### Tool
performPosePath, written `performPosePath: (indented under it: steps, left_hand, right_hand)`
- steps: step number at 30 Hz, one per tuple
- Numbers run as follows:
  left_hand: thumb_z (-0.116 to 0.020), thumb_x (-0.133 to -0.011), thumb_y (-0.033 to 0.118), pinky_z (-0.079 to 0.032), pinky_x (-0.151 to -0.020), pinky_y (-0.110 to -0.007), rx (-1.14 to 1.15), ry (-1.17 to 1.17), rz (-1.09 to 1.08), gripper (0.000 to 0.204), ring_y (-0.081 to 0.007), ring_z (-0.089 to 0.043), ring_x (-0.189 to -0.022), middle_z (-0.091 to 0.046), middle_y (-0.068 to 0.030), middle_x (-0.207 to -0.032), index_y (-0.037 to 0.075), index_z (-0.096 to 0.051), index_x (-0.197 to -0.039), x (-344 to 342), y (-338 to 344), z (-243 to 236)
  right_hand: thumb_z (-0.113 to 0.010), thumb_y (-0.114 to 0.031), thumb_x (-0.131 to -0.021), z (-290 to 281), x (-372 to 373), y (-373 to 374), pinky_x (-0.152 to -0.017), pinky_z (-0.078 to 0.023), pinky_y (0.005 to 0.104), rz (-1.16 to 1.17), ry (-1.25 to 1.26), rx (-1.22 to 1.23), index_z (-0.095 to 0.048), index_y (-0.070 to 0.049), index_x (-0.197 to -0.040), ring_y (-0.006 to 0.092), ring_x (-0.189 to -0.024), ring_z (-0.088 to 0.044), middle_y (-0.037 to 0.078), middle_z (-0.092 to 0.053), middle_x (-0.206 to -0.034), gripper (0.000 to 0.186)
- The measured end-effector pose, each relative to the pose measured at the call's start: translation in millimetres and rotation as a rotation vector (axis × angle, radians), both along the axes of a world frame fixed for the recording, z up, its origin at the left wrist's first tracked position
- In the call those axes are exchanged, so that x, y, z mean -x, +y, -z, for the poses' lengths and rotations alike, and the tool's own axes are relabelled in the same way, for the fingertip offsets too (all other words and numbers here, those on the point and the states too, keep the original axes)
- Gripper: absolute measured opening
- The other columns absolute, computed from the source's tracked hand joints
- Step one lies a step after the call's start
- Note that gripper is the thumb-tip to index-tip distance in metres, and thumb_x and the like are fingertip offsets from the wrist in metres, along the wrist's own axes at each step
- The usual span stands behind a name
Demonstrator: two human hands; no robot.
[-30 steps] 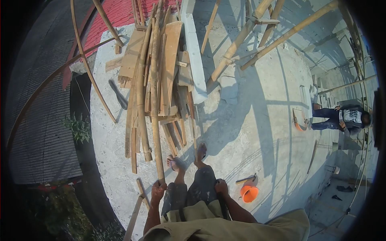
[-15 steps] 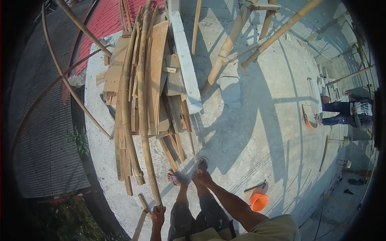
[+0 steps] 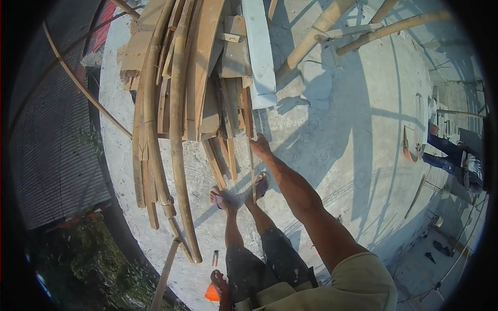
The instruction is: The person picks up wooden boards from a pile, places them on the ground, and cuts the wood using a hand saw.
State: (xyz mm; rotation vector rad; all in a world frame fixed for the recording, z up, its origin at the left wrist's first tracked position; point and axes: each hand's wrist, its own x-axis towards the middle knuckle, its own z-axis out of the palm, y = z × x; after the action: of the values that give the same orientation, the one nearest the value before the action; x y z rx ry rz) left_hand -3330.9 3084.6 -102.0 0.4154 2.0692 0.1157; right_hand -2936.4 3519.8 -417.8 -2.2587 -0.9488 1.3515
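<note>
Bamboo pole (image 3: 177, 116) at ten o'clock has been released, freeing left hand (image 3: 220, 284), half-curled, empty; right hand (image 3: 261, 146) placed at wooden strip (image 3: 252, 168), grip indeterminable.

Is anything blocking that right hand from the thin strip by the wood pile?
Nothing visible: the right hand is at the upper part of the thin strip. The wood pile lies beyond the hand, and the right foot is near the strip's lower end; neither is between them.
</note>
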Motion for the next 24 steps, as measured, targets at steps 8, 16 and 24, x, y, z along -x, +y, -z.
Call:
performPosePath:
  steps: [8, 16, 24]
  left_hand:
    - [-0.073, -0.097, 0.023, -0.056, -0.091, -0.047, -0.1, -0.055, 0.359, 0.053, -0.042, -0.066, -0.109, -0.056, -0.029, -0.139, -0.007, -0.054, -0.136, -34.2, 40.9, -8.8]
    - [-0.065, -0.101, 0.051, -0.036, -0.123, -0.05, 0.206, -0.104, 0.418, 0.077, -0.0458, -0.045, -0.146, -0.05, -0.0299, -0.156, 0.001, -0.046, -0.156, 0.3, -10.9, 33.4]
    - [-0.062, -0.103, 0.052, -0.036, -0.121, -0.052, 0.197, -0.049, 0.563, 0.078, -0.0473, -0.045, -0.145, -0.049, -0.0342, -0.154, -0.003, -0.045, -0.155, 21.8, -16.1, 50.6]
  right_hand:
    - [-0.076, -0.025, -0.08, 80.9, 41.5, -117.6, -0.089, -0.055, 0.042, 0.148, 0.191, 0.132, -0.027, 0.011, -0.161, 0.036, -0.116, -0.067, 0.03, -0.063, -0.132, 0.101]
    - [-0.081, -0.036, -0.085, 74.8, 33.1, -129.3, -0.083, -0.049, 0.0382, 0.307, 0.584, 0.171, -0.06, 0.004, -0.138, 0.0235, -0.097, -0.061, 0.013, -0.066, -0.105, 0.069]
    - [-0.075, -0.047, -0.09, 45.1, 78.0, -113.4, -0.061, -0.046, 0.0412, 0.278, 0.419, 0.14, -0.071, -0.004, -0.09, 0.0223, -0.064, -0.057, 0.003, -0.06, -0.07, 0.043]
